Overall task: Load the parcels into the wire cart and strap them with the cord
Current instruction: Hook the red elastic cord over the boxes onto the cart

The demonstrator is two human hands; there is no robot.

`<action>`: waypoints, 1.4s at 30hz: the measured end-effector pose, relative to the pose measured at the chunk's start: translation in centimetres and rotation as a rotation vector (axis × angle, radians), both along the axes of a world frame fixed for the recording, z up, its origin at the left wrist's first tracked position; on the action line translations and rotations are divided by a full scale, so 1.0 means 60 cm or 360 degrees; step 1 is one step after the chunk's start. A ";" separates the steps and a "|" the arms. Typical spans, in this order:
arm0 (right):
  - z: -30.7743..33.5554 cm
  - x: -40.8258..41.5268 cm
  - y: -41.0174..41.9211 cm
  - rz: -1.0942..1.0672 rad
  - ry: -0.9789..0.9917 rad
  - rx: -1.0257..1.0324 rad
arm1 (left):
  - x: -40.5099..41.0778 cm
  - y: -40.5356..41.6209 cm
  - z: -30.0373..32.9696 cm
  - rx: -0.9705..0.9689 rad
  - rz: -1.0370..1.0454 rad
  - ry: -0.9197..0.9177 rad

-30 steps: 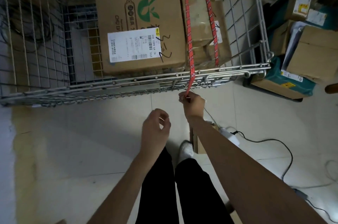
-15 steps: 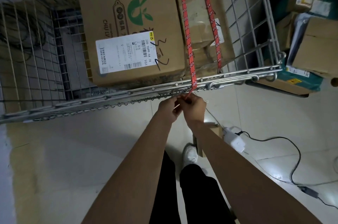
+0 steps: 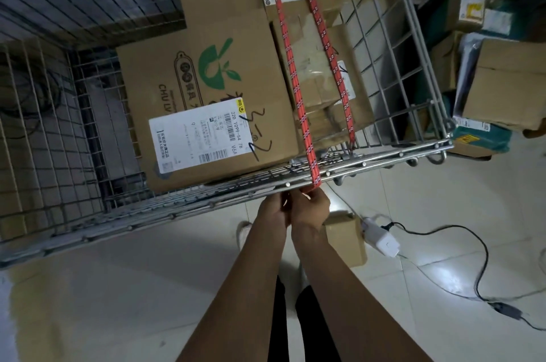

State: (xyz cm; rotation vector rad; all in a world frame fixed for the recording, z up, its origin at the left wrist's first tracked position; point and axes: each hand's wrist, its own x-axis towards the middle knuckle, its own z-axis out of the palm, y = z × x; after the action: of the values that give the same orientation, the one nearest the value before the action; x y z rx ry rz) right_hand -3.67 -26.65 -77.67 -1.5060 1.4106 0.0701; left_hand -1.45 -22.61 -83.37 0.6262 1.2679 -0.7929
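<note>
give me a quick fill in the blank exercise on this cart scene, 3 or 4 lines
1. The cord stretched over the parcels is mostly ____ in colour.
2. The logo printed on the big box is ____.
3. Both the left hand and the right hand work the cord just below the wire cart's near ____.
4. The white adapter lies on the ____.

Missing words: red; green; rim; floor

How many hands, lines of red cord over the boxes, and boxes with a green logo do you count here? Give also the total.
Hands: 2, left hand and right hand
Lines of red cord: 2
Green-logo box: 1
Total: 5
</note>
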 end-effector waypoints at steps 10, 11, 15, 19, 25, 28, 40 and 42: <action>0.031 0.001 0.001 -0.0079 -0.0051 -0.0079 | -0.012 0.012 0.033 -0.0265 -0.0128 -0.0215; 0.034 0.001 0.002 -0.0065 -0.0047 -0.0072 | -0.011 0.012 0.033 -0.0266 -0.0135 -0.0211; 0.037 -0.003 0.005 0.0016 -0.0054 -0.0099 | -0.013 0.010 0.042 -0.0303 -0.0190 -0.0239; 0.036 -0.002 0.004 0.0190 0.0001 -0.0174 | -0.010 0.021 0.029 -0.0014 -0.0224 -0.0252; 0.024 0.011 -0.012 0.0255 0.0337 -0.0104 | -0.020 0.013 0.037 0.0216 -0.0356 -0.0165; 0.021 0.021 -0.016 0.0302 0.0346 -0.0139 | -0.022 0.010 0.032 0.0279 -0.0367 -0.0234; 0.008 0.042 -0.018 0.0401 0.0381 -0.0243 | -0.006 0.014 0.030 0.0091 -0.0147 -0.0242; 0.006 0.034 -0.013 0.0348 0.0345 -0.0221 | -0.010 0.020 0.031 0.0089 -0.0166 -0.0229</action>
State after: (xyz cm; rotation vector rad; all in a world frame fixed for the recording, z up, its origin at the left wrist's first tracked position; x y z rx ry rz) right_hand -1.62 -27.41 -77.30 -1.8083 1.4383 0.2829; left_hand -2.04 -21.43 -81.51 0.7859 1.1361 -0.7857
